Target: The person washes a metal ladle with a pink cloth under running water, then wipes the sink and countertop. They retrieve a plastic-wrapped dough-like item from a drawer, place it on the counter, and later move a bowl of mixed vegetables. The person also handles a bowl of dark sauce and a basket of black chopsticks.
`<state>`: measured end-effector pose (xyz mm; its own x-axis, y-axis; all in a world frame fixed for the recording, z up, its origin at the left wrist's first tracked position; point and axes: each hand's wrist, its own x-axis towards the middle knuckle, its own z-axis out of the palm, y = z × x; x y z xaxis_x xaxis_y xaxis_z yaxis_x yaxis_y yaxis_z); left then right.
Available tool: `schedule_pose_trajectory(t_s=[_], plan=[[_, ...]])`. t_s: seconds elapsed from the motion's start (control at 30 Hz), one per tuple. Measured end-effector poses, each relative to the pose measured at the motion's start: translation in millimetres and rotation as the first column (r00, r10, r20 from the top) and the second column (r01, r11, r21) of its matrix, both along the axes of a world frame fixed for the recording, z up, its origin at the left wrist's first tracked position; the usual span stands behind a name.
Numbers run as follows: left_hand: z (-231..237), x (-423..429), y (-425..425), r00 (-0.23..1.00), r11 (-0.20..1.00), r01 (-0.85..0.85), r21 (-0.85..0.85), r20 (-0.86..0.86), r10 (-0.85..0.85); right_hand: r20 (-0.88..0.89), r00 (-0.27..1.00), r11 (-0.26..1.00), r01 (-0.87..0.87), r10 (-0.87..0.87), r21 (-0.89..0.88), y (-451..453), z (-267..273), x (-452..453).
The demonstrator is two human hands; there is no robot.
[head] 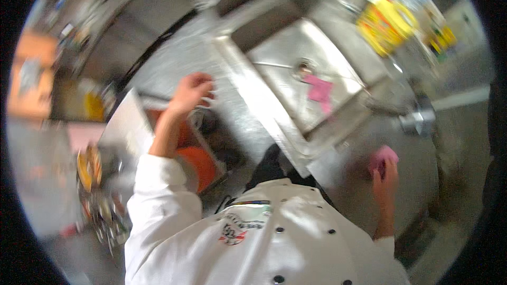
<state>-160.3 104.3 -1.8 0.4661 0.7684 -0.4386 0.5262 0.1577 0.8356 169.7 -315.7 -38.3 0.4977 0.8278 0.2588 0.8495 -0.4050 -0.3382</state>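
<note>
My right hand grips a pink cloth and presses it toward the stainless steel surface right of the sink. Blur hides the exact contact. My left hand is raised over the metal counter left of the sink, fingers loosely bent and nothing seen in them. Between my hands lies the steel sink basin, its rim running diagonally. Inside it a second pink cloth rests beside the round drain.
A yellow jug stands behind the sink at the right. Below my left forearm are orange-red round containers, perhaps buckets, near a pale panel. Several utensils gather at the far left. A metal fitting sits at the right.
</note>
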Motion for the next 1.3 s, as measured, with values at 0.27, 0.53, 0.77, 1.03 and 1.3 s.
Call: schedule_pose_trajectory(t_s=[0.27,0.53,0.77,1.03,1.3], plan=[[19.1,-89.6,-148.3,0.932,0.922,0.231,0.309,-0.341,-0.12,-0.513,0.857,0.998,-0.067,0.053,-0.01,93.1,1.3,1.2],[28.8,-169.4,-221.1,0.915,0.972,-0.105,0.211,-0.361,0.178,-0.577,0.71,0.878,-0.477,0.404,0.028,173.3,14.8,-62.2],[21.7,-268.1,-258.4,0.8,0.706,-0.453,0.544,-0.102,0.592,-0.532,0.544,0.656,-0.754,0.649,0.029,234.9,24.9,-166.4],[12.8,-364.8,-294.4,0.404,0.287,-0.794,0.536,0.111,0.908,-0.514,0.358,0.435,-0.9,0.779,0.032,287.9,31.1,-276.1],[-18.5,-432.3,-283.3,0.125,0.08,-0.852,0.518,0.052,0.991,-0.547,0.17,0.224,-0.974,0.82,0.034,332.1,28.8,-350.9]])
